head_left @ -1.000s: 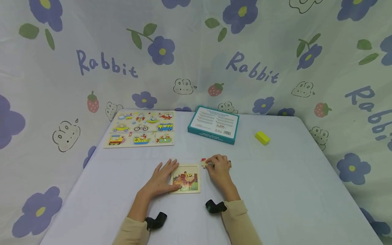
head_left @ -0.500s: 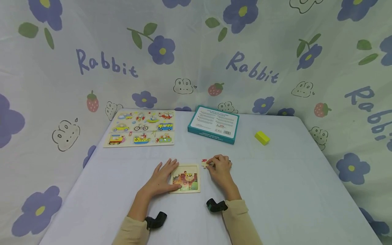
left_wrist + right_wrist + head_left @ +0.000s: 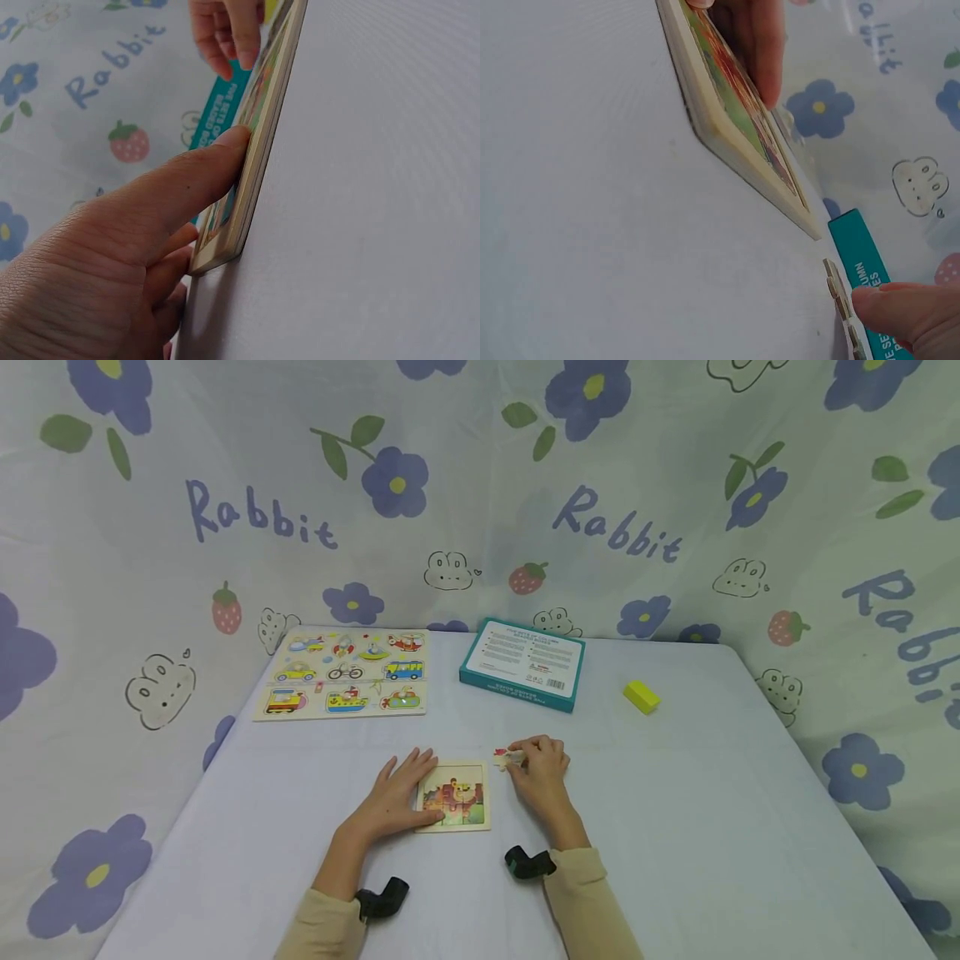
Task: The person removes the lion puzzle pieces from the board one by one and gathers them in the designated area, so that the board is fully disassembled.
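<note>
A small wooden jigsaw tray (image 3: 486,797) with a colourful picture lies flat in front of me. My left hand (image 3: 395,802) rests on its left side, fingers spread along the edge. In the left wrist view the thumb (image 3: 217,154) presses on the tray's face. Just right of the tray lie loose jigsaw pieces (image 3: 838,289), low on the cloth. My right hand (image 3: 542,772) is over them, its thumb and forefinger pinching a light jigsaw piece (image 3: 500,759) with a red patch. The curled fingers hide the other pieces in the head view.
A vehicle picture board (image 3: 341,699) lies at the back left. Behind the hands is a teal box (image 3: 517,692) with a white printed face. A yellow block (image 3: 642,697) sits at the back right. White cloth (image 3: 712,827) covers the table, and a printed curtain hangs behind.
My right hand has shifted slightly, and the dark piece end that showed on its right is now covered. The left hand and the tray have stayed in place.
</note>
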Action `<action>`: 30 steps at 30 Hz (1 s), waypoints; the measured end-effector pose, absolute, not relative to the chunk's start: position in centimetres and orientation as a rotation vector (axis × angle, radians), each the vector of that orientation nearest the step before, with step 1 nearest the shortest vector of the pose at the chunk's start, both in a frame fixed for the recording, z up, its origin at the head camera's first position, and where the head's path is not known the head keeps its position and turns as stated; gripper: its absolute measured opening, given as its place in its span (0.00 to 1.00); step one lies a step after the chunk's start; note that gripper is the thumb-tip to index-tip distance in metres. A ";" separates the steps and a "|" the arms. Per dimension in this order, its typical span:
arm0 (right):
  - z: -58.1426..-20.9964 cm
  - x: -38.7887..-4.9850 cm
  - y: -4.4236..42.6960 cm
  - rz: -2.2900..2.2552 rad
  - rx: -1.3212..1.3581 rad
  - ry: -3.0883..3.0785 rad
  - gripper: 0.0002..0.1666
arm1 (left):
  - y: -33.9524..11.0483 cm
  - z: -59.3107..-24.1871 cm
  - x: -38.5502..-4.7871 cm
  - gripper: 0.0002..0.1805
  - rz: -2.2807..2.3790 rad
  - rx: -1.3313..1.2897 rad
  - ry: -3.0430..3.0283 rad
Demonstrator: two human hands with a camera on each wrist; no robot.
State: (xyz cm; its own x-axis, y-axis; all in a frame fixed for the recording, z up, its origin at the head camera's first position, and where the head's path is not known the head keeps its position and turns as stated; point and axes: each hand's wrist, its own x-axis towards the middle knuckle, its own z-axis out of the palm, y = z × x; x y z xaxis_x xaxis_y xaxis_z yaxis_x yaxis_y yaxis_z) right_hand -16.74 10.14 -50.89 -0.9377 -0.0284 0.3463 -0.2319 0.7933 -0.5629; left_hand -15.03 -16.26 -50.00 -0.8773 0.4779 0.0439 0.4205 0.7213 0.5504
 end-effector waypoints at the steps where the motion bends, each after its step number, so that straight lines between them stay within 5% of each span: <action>1: -50.9 -16.7 10.1 0.899 0.204 -2.656 0.11 | -16.3 -50.0 -15.0 0.50 0.863 0.738 2.820; 30: -51.1 -14.0 7.6 0.672 0.755 -2.719 0.22 | -16.2 -50.3 -15.1 0.48 0.796 0.752 2.841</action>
